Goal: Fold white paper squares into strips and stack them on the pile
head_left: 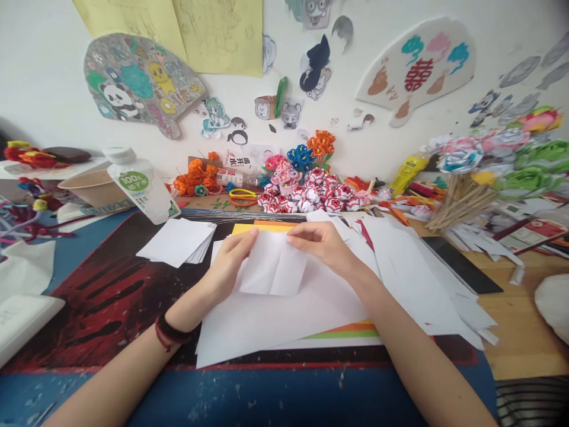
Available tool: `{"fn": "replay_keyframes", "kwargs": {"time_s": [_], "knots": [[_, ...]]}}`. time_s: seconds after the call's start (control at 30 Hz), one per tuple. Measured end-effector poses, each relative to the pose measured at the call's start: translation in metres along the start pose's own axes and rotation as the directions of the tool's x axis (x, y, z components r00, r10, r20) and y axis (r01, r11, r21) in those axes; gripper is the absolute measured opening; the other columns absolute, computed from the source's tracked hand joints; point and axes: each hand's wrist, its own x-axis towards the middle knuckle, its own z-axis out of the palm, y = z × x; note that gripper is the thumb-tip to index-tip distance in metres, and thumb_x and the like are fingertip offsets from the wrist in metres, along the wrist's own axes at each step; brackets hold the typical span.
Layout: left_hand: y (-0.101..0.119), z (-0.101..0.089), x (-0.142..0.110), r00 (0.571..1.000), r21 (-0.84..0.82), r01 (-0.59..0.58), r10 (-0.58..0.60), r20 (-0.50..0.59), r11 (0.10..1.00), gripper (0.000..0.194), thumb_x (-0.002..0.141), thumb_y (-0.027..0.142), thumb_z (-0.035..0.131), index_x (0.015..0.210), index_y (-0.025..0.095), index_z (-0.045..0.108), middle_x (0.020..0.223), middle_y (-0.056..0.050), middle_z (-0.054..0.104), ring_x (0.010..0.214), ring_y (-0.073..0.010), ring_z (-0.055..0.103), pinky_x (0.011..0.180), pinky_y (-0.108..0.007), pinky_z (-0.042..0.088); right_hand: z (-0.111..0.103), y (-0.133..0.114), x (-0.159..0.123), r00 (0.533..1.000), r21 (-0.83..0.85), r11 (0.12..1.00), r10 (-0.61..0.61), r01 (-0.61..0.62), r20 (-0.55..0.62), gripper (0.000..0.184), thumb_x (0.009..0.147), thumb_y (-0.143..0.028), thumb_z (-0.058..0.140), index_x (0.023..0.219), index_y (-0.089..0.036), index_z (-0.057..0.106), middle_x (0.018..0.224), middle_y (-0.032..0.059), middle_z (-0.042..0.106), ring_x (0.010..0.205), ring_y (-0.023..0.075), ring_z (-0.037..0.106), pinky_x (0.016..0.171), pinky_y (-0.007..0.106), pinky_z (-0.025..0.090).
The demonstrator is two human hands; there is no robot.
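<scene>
A small white sheet of paper (pixel 273 267) with a crease down its middle is held up between my two hands. My left hand (pixel 231 258) pinches its upper left edge between thumb and fingers. At the upper right edge, my right hand (pixel 322 242) grips it with thumb and forefinger. Beneath lies a large white sheet (pixel 284 326), with orange and green paper (pixel 351 330) showing under its front edge. Yellow paper (pixel 242 228) sticks out behind my hands. Left of them rests a stack of small white squares (pixel 176 242).
More white sheets (pixel 418 279) spread to the right beside a black flat panel (pixel 462 264). A white bottle (pixel 141 185) stands back left. Red-and-white paper flowers (pixel 315 193) line the wall, and a bunch of stick flowers (pixel 457 190) is at right.
</scene>
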Motion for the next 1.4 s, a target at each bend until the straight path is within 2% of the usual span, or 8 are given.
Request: {"fn": "replay_keyframes", "kwargs": {"time_s": [0.2, 0.47, 0.63, 0.73, 0.83, 1.03, 1.2, 1.4], "knots": [[-0.001, 0.0, 0.003, 0.985, -0.143, 0.08, -0.056, 0.166, 0.986, 0.059, 0.092, 0.062, 0.032, 0.094, 0.017, 0.071, 0.09, -0.008, 0.07, 0.088, -0.0231, 0.062, 0.074, -0.033, 0.046, 0.003, 0.0, 0.001, 0.983, -0.052, 0.994, -0.106, 0.099, -0.147, 0.02, 0.073, -0.035, 0.076, 0.083, -0.017, 0.075, 0.083, 0.005, 0.072, 0.077, 0.0167, 0.066, 0.071, 0.027, 0.052], [0.001, 0.003, 0.0, 0.982, 0.158, -0.09, 0.061, 0.179, 0.983, 0.026, 0.084, 0.04, 0.063, 0.096, 0.017, 0.068, 0.102, -0.007, 0.069, 0.088, -0.0184, 0.061, 0.077, -0.029, 0.043, 0.007, 0.0, 0.0, 0.964, -0.114, 0.986, -0.144, 0.121, -0.225, 0.021, 0.073, -0.037, 0.075, 0.081, -0.018, 0.075, 0.082, 0.0059, 0.073, 0.077, 0.0192, 0.067, 0.072, 0.03, 0.052], [0.003, 0.003, -0.001, 0.973, 0.463, -0.224, 0.22, 0.065, 0.858, 0.022, 0.086, 0.036, 0.06, 0.082, 0.016, 0.067, 0.082, -0.003, 0.068, 0.074, -0.0147, 0.057, 0.068, -0.027, 0.04, 0.004, -0.002, 0.0, 0.992, -0.025, 0.999, -0.038, 0.035, -0.117, 0.026, 0.079, -0.042, 0.069, 0.082, -0.017, 0.074, 0.079, 0.0051, 0.071, 0.072, 0.0166, 0.065, 0.066, 0.027, 0.05], [0.006, 0.0, -0.001, 0.951, 0.599, -0.296, 0.29, 0.109, 0.744, 0.018, 0.087, 0.032, 0.058, 0.082, 0.017, 0.067, 0.076, 0.0, 0.066, 0.067, -0.0122, 0.052, 0.064, -0.025, 0.038, 0.002, -0.004, -0.001, 0.999, -0.042, 0.999, 0.012, -0.013, -0.04, 0.028, 0.082, -0.043, 0.066, 0.084, -0.016, 0.073, 0.078, 0.0048, 0.069, 0.07, 0.015, 0.062, 0.063, 0.026, 0.048], [0.008, -0.001, -0.002, 0.934, 0.638, -0.342, 0.322, 0.153, 0.69, 0.017, 0.087, 0.031, 0.058, 0.082, 0.018, 0.068, 0.074, 0.001, 0.066, 0.064, -0.0114, 0.05, 0.061, -0.024, 0.037, 0.003, -0.005, -0.001, 0.999, -0.072, 0.996, 0.045, -0.044, 0.017, 0.024, 0.076, -0.038, 0.073, 0.084, -0.016, 0.072, 0.08, 0.0045, 0.069, 0.07, 0.0145, 0.062, 0.061, 0.025, 0.048], [0.011, -0.008, 0.0, 0.948, 0.673, -0.305, 0.281, 0.148, 0.674, 0.02, 0.088, 0.033, 0.055, 0.083, 0.019, 0.068, 0.081, -0.001, 0.07, 0.071, -0.014, 0.057, 0.063, -0.025, 0.039, -0.001, -0.003, 0.001, 0.996, -0.066, 0.998, 0.004, -0.01, -0.094, 0.02, 0.072, -0.032, 0.075, 0.079, -0.015, 0.068, 0.077, 0.0034, 0.068, 0.069, 0.0134, 0.062, 0.064, 0.025, 0.05], [0.011, -0.01, 0.001, 0.93, 0.793, -0.34, 0.305, 0.204, 0.506, 0.019, 0.089, 0.03, 0.053, 0.084, 0.02, 0.069, 0.083, -0.002, 0.072, 0.075, -0.0174, 0.06, 0.074, -0.031, 0.037, -0.004, 0.002, 0.0, 0.978, -0.129, 0.983, 0.148, -0.13, 0.148, 0.018, 0.076, -0.031, 0.069, 0.079, -0.014, 0.066, 0.069, 0.0026, 0.065, 0.059, 0.0138, 0.062, 0.059, 0.027, 0.053], [0.01, -0.008, -0.002, 0.898, 0.821, -0.419, 0.313, 0.31, 0.389, 0.018, 0.088, 0.028, 0.055, 0.082, 0.021, 0.071, 0.068, -0.001, 0.066, 0.068, -0.017, 0.056, 0.075, -0.033, 0.031, 0.004, 0.002, -0.003, 0.955, -0.315, 0.948, 0.131, -0.043, 0.266, 0.012, 0.078, -0.023, 0.06, 0.079, -0.014, 0.068, 0.071, 0.0025, 0.065, 0.063, 0.0129, 0.059, 0.061, 0.025, 0.048]]}}
